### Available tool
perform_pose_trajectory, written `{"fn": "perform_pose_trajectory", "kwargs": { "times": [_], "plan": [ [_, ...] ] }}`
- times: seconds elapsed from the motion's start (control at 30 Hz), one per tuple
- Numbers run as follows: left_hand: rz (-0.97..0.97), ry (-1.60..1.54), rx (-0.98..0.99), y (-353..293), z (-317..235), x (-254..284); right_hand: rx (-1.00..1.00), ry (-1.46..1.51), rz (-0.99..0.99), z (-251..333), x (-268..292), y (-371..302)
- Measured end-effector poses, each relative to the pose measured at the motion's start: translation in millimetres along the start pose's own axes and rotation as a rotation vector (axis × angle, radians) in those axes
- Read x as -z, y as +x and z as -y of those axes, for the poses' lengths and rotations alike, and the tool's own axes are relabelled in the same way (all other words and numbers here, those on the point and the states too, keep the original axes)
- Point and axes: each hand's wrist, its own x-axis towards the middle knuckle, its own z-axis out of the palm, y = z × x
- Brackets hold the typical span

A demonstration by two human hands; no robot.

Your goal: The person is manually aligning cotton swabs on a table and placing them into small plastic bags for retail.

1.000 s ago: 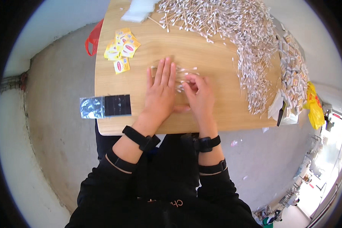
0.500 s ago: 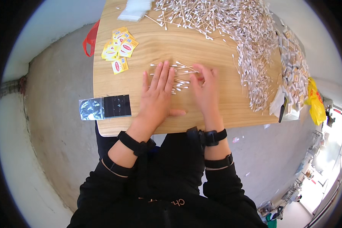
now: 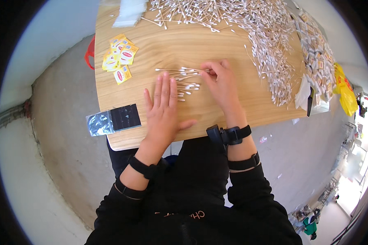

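Note:
My left hand (image 3: 163, 108) lies flat on the wooden table with its fingers stretched out and thumb spread to the right. Its fingertips rest at the left side of a small loose group of cotton swabs (image 3: 188, 86), partly covering them. Across from it, my right hand (image 3: 221, 83) is closed in a pinch. Thumb and forefinger grip the right end of a cotton swab (image 3: 171, 70) that lies along the top of the group. Whether a second swab is in the pinch is hidden by the fingers.
A big heap of cotton swabs (image 3: 270, 45) spreads over the table's far and right side. Packed swab packets (image 3: 318, 61) pile up beyond it, beside a yellow bag (image 3: 344, 92). Yellow cards (image 3: 122, 57), clear plastic bags (image 3: 130, 13) and a black flat item (image 3: 126, 117) lie left.
The view has shifted a little. My left hand has drawn slightly left and nearer to me, uncovering more of the swabs. My right hand still pinches at the group's right end.

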Motion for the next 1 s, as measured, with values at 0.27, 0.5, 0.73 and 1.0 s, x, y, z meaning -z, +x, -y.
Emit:
{"fn": "perform_pose_trajectory", "kwargs": {
  "times": [0.27, 0.5, 0.73, 1.0],
  "plan": [
    [0.021, 0.033, 0.07, 18, -5, -4, -0.011, 0.003, 0.024, 6, 0, -4],
    [-0.022, 0.021, -0.014, 45, -3, 3, -0.008, -0.023, 0.037, 6, 1, -3],
    [0.074, -0.01, -0.006, 36, 16, 9, -0.046, -0.055, -0.002, -1, 5, -6],
    [-0.064, -0.004, -0.031, 27, 8, -10, -0.039, -0.196, -0.066, -1, 3, -1]
  ]
}}
